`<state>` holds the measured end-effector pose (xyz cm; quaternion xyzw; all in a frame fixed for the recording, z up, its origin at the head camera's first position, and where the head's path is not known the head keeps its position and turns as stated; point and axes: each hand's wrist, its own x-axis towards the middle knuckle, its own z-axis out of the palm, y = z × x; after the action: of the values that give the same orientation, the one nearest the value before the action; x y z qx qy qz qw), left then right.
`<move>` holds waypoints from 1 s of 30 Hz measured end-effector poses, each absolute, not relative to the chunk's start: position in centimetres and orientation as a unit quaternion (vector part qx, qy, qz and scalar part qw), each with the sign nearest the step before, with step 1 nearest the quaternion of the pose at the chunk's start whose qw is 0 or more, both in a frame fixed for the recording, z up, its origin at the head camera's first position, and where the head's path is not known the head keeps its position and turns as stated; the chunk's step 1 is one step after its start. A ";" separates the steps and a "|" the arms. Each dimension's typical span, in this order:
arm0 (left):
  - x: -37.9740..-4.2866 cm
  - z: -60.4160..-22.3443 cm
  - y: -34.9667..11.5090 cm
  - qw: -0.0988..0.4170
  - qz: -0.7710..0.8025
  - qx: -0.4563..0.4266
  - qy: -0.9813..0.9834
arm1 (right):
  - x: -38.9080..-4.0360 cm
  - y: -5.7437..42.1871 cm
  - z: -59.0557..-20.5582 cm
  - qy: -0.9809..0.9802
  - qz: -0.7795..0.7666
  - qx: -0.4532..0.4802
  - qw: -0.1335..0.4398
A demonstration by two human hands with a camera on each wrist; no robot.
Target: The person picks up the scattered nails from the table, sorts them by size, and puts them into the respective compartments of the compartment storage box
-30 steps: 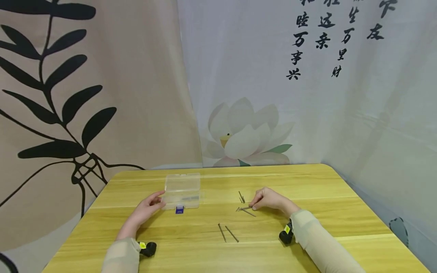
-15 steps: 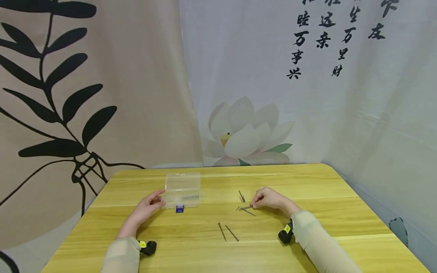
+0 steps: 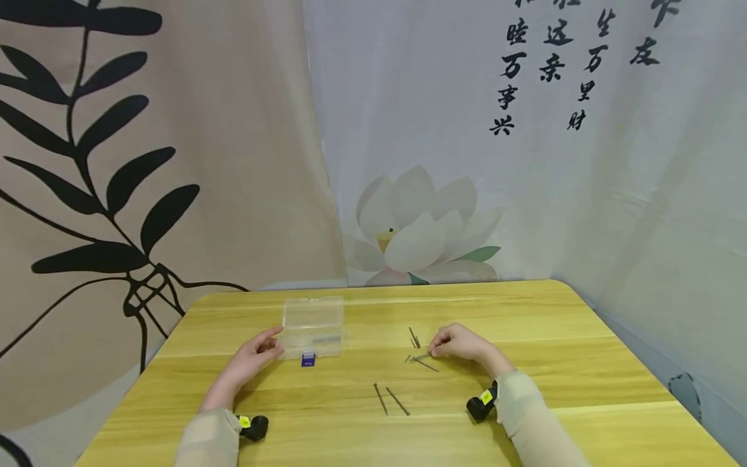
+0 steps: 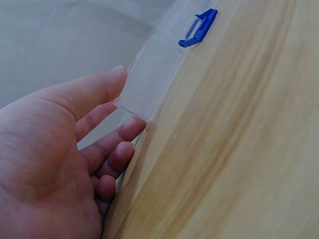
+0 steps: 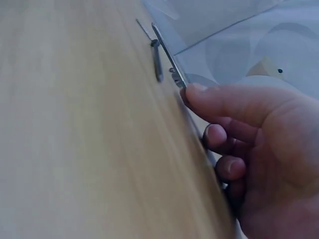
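A clear plastic box with a blue latch stands at the left of the table, its lid raised behind it. My left hand holds the box's left end, the thumb near the top edge and other fingers by the lower corner. My right hand pinches a thin metal nail between thumb and forefinger, its far end pointing away from the fingertips. Close to it on the table lie another nail and a short one. Several small nails lie just behind.
Two longer nails lie nearer the front, at the middle of the wooden table. Something grey and thin lies inside the box, too small to tell. A printed cloth hangs behind the table.
The right wrist and forearm have swung slightly left, while the fingertips stay on the nail at almost the same place. My left hand and the box have not visibly moved.
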<state>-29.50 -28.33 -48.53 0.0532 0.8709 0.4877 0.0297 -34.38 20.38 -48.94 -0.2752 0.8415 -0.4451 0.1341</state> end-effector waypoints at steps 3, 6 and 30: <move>-29.5 -48.6 -28.2 0.029 0.490 0.052 0.869 | -34.0 20.4 -48.5 0.849 -0.439 -0.257 0.140; -29.5 -48.5 -28.1 0.028 0.491 0.051 0.869 | -33.5 20.4 -47.8 0.854 -0.435 -0.251 0.138; -29.3 -48.3 -28.1 0.026 0.488 0.053 0.871 | -33.5 19.6 -45.6 0.843 -0.506 -0.177 0.048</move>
<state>-29.28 -28.13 -48.28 0.0529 0.8708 0.4880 0.0262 -33.46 19.65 -45.63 -0.1771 0.8426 -0.5063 0.0480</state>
